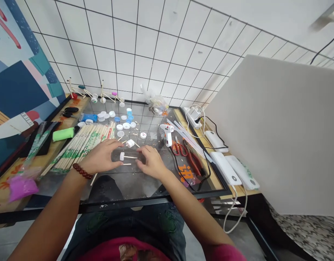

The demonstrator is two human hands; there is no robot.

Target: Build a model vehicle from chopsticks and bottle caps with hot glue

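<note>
On the glass table, my left hand [103, 157] rests with thumb and fingers spread around the left side of a small white cap piece [122, 156] with a short stick [131, 157] pointing right. My right hand [150, 161] curves in from the other side, its fingers apart near the stick's tip. Nothing shows held in either hand. Just beyond them lies a white cap [130, 143] with sticks beside it. A short loose stick [126, 164] lies between the hands.
Wrapped chopsticks [82, 145] lie left, with white and blue caps [126, 125] behind. At right are a white glue gun [167, 133], red scissors [179, 148], pliers [194, 161], clear glue sticks [191, 137] and cables. Small stick models [101, 95] stand by the tiled wall.
</note>
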